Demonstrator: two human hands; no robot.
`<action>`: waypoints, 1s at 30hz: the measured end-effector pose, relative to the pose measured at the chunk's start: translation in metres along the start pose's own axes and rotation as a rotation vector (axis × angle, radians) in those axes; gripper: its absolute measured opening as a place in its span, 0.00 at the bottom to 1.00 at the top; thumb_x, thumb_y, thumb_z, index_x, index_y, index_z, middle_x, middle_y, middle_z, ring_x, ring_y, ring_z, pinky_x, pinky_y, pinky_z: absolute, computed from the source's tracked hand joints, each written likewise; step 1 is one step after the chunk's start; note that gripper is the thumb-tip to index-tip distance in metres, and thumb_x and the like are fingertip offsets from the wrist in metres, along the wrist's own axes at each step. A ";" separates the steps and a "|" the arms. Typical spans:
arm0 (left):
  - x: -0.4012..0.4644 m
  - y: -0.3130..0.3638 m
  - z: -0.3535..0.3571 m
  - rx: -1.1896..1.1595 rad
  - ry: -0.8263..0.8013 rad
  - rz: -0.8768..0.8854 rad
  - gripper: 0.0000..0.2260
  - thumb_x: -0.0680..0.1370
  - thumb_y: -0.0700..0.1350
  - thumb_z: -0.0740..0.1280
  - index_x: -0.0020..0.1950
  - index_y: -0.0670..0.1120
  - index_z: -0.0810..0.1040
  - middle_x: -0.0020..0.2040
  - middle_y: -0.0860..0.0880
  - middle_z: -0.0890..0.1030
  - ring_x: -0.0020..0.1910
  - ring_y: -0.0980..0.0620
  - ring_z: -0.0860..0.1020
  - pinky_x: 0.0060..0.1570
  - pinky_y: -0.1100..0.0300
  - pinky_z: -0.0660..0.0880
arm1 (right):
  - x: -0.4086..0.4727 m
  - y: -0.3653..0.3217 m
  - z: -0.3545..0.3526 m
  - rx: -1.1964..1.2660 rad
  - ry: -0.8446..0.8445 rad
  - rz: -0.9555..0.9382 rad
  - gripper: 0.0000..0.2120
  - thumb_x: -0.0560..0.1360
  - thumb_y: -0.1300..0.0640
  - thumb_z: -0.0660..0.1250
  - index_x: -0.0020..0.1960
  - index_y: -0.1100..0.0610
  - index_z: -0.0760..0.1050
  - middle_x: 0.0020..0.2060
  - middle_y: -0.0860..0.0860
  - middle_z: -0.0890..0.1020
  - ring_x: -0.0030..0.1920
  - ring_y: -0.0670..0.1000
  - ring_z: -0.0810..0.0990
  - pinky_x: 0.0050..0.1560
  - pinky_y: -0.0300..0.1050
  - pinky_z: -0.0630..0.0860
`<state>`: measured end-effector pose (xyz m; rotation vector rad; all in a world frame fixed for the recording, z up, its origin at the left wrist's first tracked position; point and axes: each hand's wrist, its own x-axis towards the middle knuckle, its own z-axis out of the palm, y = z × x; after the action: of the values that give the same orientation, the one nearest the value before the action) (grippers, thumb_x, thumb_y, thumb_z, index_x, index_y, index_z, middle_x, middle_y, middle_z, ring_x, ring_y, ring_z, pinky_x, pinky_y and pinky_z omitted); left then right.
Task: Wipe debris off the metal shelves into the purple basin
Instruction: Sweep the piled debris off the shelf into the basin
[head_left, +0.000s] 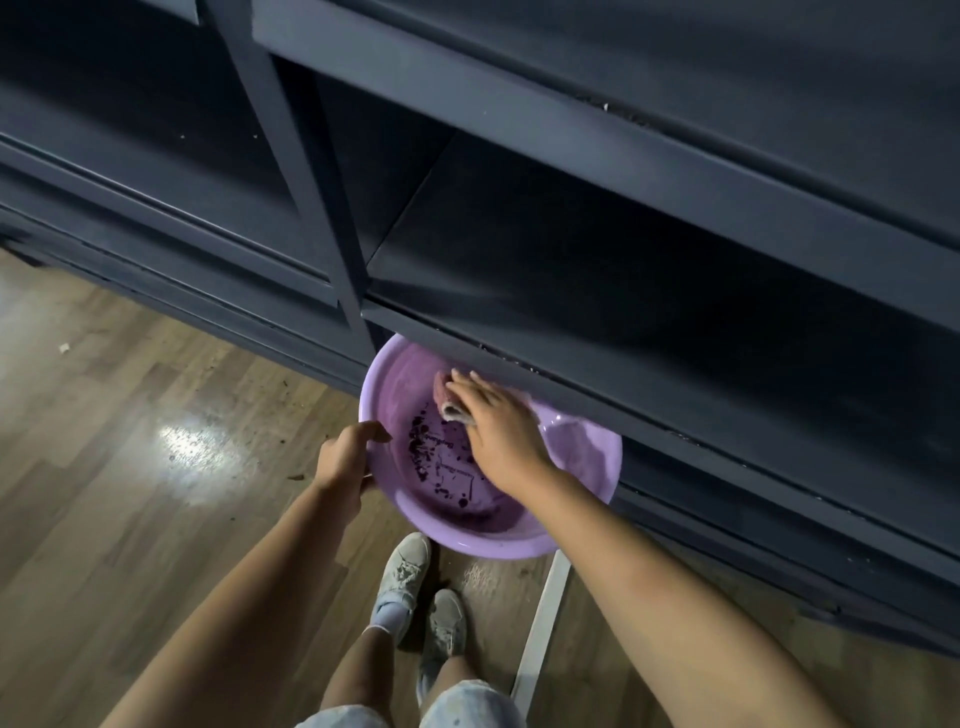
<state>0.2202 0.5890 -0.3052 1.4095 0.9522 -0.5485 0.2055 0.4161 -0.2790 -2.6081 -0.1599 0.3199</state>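
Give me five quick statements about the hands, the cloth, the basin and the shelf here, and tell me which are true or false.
1. The left hand grips the rim of the purple basin. True.
2. The right hand is empty. False: it holds a pink cloth over the basin.
3. The basin sits on top of a shelf. False: it is held below the front edge of the dark metal shelf, above the wooden floor.
4. Dark specks of debris lie inside the basin. True.
5. The basin is full of water to the brim. False: its bottom and the printed marks on it show plainly.
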 end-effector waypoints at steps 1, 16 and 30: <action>-0.002 -0.002 -0.001 0.003 0.005 0.001 0.02 0.71 0.36 0.64 0.42 0.40 0.74 0.41 0.44 0.77 0.33 0.49 0.75 0.24 0.62 0.72 | -0.005 -0.002 0.002 0.002 0.002 0.013 0.25 0.80 0.66 0.55 0.75 0.54 0.58 0.75 0.47 0.60 0.75 0.48 0.55 0.73 0.39 0.47; -0.027 -0.056 -0.011 -0.010 -0.008 -0.014 0.11 0.71 0.35 0.64 0.53 0.37 0.73 0.39 0.43 0.75 0.32 0.48 0.73 0.18 0.66 0.71 | -0.090 0.017 0.003 -0.052 0.146 0.152 0.24 0.78 0.65 0.58 0.73 0.57 0.63 0.70 0.53 0.70 0.71 0.52 0.67 0.69 0.48 0.63; -0.072 -0.031 -0.095 0.250 -0.219 0.057 0.25 0.53 0.44 0.66 0.48 0.36 0.77 0.38 0.40 0.75 0.32 0.44 0.73 0.24 0.63 0.69 | -0.147 -0.026 -0.035 -0.304 0.427 0.208 0.24 0.70 0.72 0.63 0.66 0.64 0.72 0.64 0.57 0.76 0.66 0.58 0.74 0.68 0.52 0.65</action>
<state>0.1342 0.6622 -0.2548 1.5562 0.6832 -0.7827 0.0714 0.3970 -0.2081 -2.9279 0.2286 -0.2129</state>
